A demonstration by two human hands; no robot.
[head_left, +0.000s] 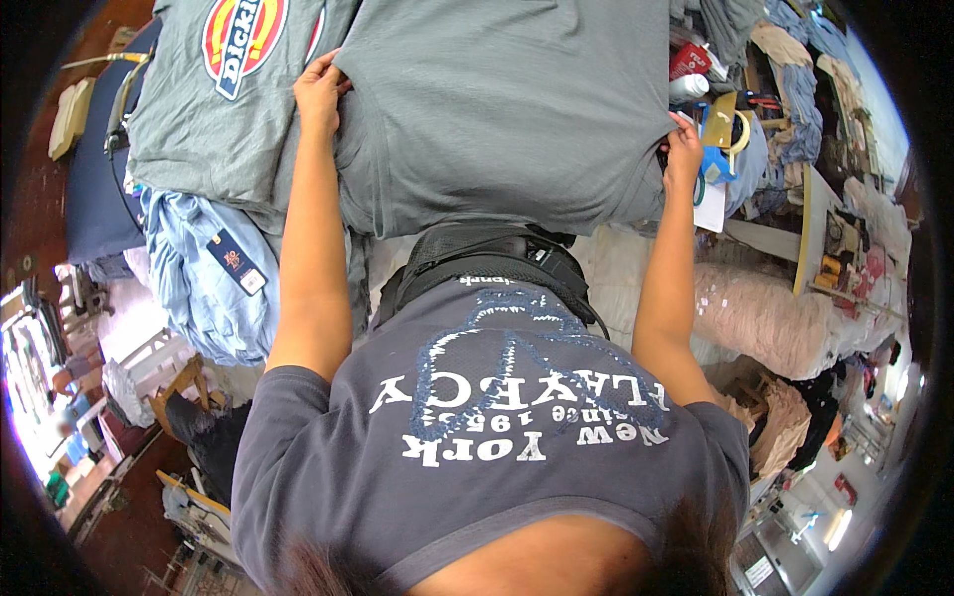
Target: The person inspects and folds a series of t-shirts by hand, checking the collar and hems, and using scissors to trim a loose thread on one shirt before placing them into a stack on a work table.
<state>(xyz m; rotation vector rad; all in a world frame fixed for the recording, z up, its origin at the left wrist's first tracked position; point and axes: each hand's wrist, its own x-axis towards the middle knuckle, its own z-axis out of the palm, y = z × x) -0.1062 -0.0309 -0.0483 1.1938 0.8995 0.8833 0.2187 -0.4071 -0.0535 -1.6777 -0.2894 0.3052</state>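
A plain grey garment [507, 119], probably a T-shirt, lies spread out in front of me, its near edge hanging toward my waist. At its left edge my left hand [320, 94] pinches the cloth between thumb and fingers. Across from it, my right hand [682, 149] has its fingers closed on the right edge. The cloth is drawn wide between both hands. Left of my left hand lies another grey T-shirt [214, 134] with a red, yellow and blue printed emblem. The far end of the garment runs out of view at the top.
A light blue garment [204, 288] with a dark hang tag [237, 262] hangs below the left shirt. Beside my right hand are a roll of tape [738, 132], a white bottle [689, 87] and a red packet [691, 62]. Bundled cloth [765, 313] lies at the right.
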